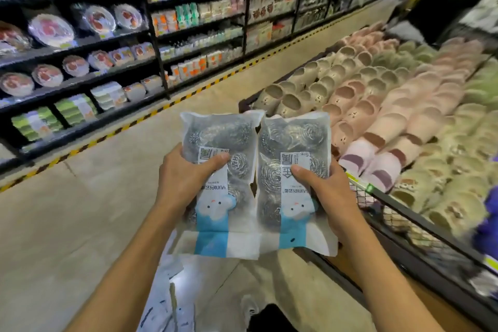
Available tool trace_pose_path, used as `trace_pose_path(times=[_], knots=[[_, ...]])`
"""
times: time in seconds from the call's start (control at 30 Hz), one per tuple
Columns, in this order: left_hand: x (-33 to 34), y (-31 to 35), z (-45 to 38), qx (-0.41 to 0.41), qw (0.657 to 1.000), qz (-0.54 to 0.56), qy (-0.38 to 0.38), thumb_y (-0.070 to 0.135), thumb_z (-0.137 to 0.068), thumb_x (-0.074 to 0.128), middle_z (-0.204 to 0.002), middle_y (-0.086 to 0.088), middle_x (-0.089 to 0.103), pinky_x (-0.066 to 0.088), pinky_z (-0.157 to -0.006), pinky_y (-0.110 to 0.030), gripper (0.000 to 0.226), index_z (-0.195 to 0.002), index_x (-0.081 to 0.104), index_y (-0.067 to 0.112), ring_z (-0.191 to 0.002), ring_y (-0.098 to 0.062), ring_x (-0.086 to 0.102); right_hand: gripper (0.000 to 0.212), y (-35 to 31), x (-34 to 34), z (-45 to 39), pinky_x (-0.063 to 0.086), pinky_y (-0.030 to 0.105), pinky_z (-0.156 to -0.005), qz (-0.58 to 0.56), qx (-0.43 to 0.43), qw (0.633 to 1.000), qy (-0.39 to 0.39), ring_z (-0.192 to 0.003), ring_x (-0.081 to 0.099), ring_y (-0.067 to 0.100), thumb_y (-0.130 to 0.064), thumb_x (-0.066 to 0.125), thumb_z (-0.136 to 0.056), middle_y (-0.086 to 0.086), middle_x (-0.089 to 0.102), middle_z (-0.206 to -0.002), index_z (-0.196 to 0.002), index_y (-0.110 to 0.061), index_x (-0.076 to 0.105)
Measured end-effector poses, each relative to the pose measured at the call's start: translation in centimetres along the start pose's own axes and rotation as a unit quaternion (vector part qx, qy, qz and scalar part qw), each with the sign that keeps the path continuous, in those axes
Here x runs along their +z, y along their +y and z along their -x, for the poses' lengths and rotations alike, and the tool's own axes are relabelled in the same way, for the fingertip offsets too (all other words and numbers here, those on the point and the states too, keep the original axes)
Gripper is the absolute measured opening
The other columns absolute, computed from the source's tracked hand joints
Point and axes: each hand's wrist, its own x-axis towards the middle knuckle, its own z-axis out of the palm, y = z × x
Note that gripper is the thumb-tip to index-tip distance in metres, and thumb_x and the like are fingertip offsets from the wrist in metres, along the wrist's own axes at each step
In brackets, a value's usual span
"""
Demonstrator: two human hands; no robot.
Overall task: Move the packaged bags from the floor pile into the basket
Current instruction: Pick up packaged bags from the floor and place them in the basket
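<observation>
Both hands, left (pixel 186 175) and right (pixel 327 183), each grip one clear bag of steel scourers, left bag (pixel 221 170) and right bag (pixel 293 170), side by side above the floor, hiding part of the blurred floor pile (pixel 167 296).

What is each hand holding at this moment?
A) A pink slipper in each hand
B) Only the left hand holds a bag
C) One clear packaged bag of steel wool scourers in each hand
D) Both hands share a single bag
C: the left hand grips one clear packaged bag of steel wool scourers, the right hand grips a second bag beside it.
</observation>
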Motion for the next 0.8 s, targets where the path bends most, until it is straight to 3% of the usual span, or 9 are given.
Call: trace_pose_path(times=[0.3,0.47,0.57,0.67,0.8], knots=[[14.2,-0.1,5.3,0.042,0.964,-0.026,-0.26,0.056,-0.052,0.095,-0.097,0.008,0.081,0.063,-0.087,-0.051,0.065,-0.106,0.076,0.027,-0.093,-0.015,0.078,0.027,2.3,-12.1,13.2,0.059,0.022,-0.062,-0.046,0.011,0.961,0.273,-0.08,0.079,0.011,-0.008,0.083,-0.085,-0.006,0.082,-0.089,-0.106,-0.02,0.069],[23.7,0.6,12.5,0.07,0.917,-0.052,-0.39,0.062,-0.052,0.095,-0.098,0.007,0.08,0.062,-0.088,-0.048,0.067,-0.106,0.074,0.027,-0.095,-0.016,0.076,0.033,4.1,-19.1,21.8,0.059,0.022,-0.065,-0.069,0.002,0.907,0.416,-0.086,0.079,0.013,-0.008,0.083,-0.085,-0.005,0.082,-0.095,-0.113,-0.018,0.068],[29.4,1.3,18.5,0.096,0.885,-0.059,-0.452,0.054,-0.06,0.096,-0.095,0.007,0.077,0.059,-0.085,-0.039,0.054,-0.1,0.072,0.026,-0.093,-0.015,0.073,0.034,5.4,-23.3,27.2,0.06,0.024,-0.062,-0.099,0.0,0.867,0.488,-0.084,0.079,0.014,-0.007,0.083,-0.085,-0.001,0.082,-0.095,-0.115,-0.014,0.067],[35.1,1.8,25.3,0.121,0.851,-0.07,-0.507,0.058,-0.055,0.094,-0.099,0.008,0.081,0.061,-0.091,-0.049,0.063,-0.106,0.077,0.025,-0.097,-0.015,0.076,0.037,6.8,-27.7,33.0,0.062,0.03,-0.068,-0.113,0.001,0.829,0.548,-0.092,0.079,0.021,-0.01,0.084,-0.085,0.005,0.081,-0.104,-0.118,-0.014,0.068],[41.8,2.3,36.3,0.135,0.795,-0.078,-0.586,0.036,-0.067,0.097,-0.095,0.007,0.082,0.063,-0.089,-0.045,0.045,-0.104,0.077,0.02,-0.091,-0.012,0.077,0.037,8.0,-33.9,42.0,0.063,0.029,-0.067,-0.131,-0.003,0.768,0.627,-0.09,0.079,0.021,-0.01,0.084,-0.084,0.006,0.081,-0.104,-0.118,-0.014,0.068]])
